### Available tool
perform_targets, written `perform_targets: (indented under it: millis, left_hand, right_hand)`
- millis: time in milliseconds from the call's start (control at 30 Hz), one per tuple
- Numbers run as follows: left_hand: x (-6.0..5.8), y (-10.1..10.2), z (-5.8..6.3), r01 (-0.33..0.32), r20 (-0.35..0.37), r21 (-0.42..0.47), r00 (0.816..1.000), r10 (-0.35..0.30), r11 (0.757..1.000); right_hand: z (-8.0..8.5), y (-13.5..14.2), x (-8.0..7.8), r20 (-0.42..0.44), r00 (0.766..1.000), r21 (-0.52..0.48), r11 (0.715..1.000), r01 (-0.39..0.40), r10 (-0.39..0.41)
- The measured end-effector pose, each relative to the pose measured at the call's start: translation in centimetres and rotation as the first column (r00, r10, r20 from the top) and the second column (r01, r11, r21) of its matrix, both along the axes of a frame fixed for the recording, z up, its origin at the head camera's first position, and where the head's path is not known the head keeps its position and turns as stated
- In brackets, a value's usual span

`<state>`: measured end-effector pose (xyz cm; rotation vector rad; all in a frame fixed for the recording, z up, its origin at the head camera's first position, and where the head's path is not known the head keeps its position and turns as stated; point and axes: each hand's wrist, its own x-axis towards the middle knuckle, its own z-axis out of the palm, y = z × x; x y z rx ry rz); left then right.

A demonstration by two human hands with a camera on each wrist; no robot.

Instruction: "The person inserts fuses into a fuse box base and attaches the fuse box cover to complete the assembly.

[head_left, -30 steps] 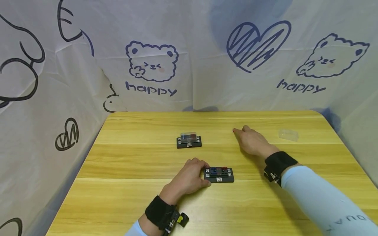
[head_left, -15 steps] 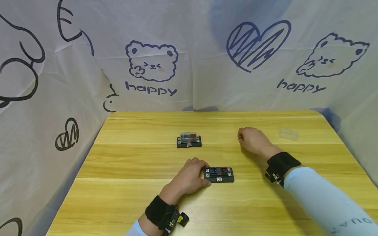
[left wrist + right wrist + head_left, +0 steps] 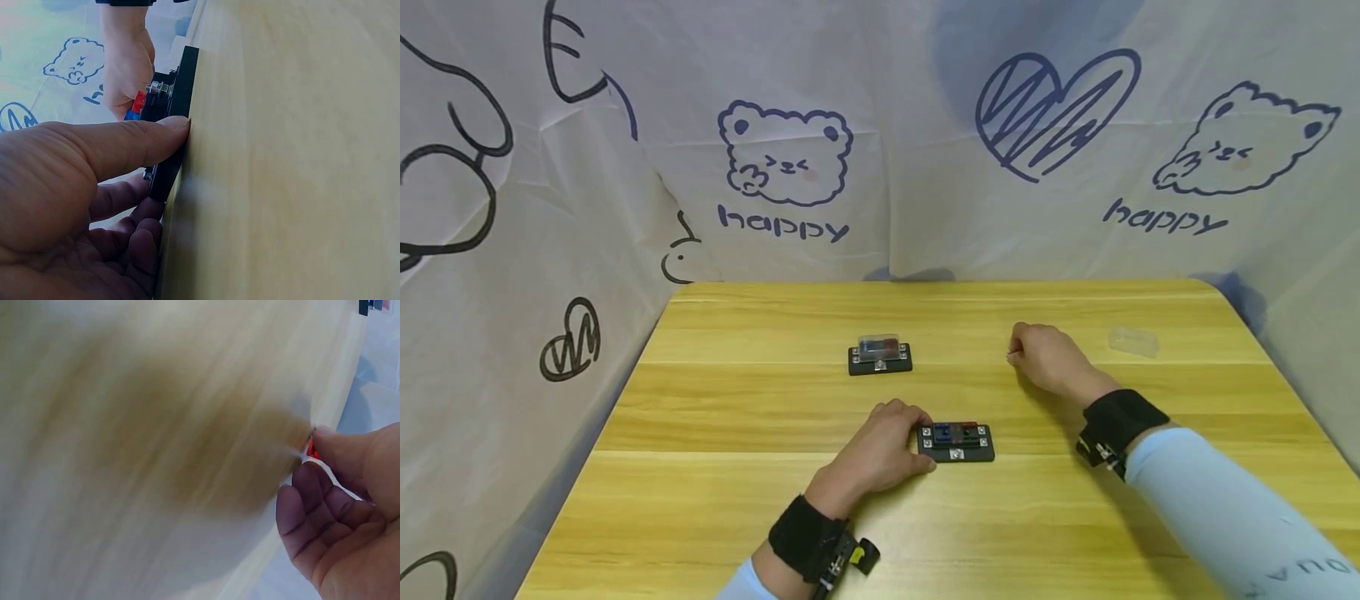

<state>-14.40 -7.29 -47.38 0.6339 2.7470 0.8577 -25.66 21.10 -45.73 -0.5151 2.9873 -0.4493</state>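
Note:
A black fuse block (image 3: pixel 956 443) with blue and red blade fuses in it lies on the table, its top uncovered. My left hand (image 3: pixel 880 450) grips its left end, thumb on the near edge and fingers at the far edge; the left wrist view shows the thumb (image 3: pixel 150 140) against the black base. Farther back, my right hand (image 3: pixel 1048 358) pinches a small red blade fuse (image 3: pixel 312 449) between thumb and fingers, mostly hidden by them. A second fuse block (image 3: pixel 880 357) under a clear cover stands at the back, left of the right hand.
A loose clear plastic cover (image 3: pixel 1132 342) lies at the back right, beyond the right wrist. The wooden table (image 3: pixel 715 417) ends at a white cloth backdrop (image 3: pixel 917 183) with drawings, which also rises at both sides.
The right hand's fingers have curled in around the red blade fuse at the back of the table, and the hand has drawn slightly right. The left hand and fuse block keep their place.

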Motion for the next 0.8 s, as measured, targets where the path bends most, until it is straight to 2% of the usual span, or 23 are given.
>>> perform_targets:
  millis: [167, 333, 533, 800]
  left_hand:
    - [0.0, 0.0, 0.0, 0.004, 0.009, 0.002, 1.000, -0.004, 1.000]
    - [0.0, 0.0, 0.0, 0.006, 0.017, 0.001, 1.000, -0.006, 1.000]
    - [0.0, 0.0, 0.1, 0.006, 0.014, -0.003, 1.000, -0.006, 1.000]
    - [0.0, 0.0, 0.0, 0.005, 0.012, -0.007, 1.000, -0.004, 1.000]
  right_hand:
    - [0.3, 0.0, 1.0, -0.034, 0.999, -0.049, 0.999, 0.008, -0.009]
    - [0.3, -0.3, 2.4, -0.082, 0.996, -0.084, 0.996, -0.041, 0.034]
    - [0.7, -1.1, 4.6, -0.123, 0.987, -0.120, 0.986, -0.118, 0.103]
    - [1.8, -2.3, 7.6, -0.135, 0.984, -0.159, 0.978, -0.138, 0.117]
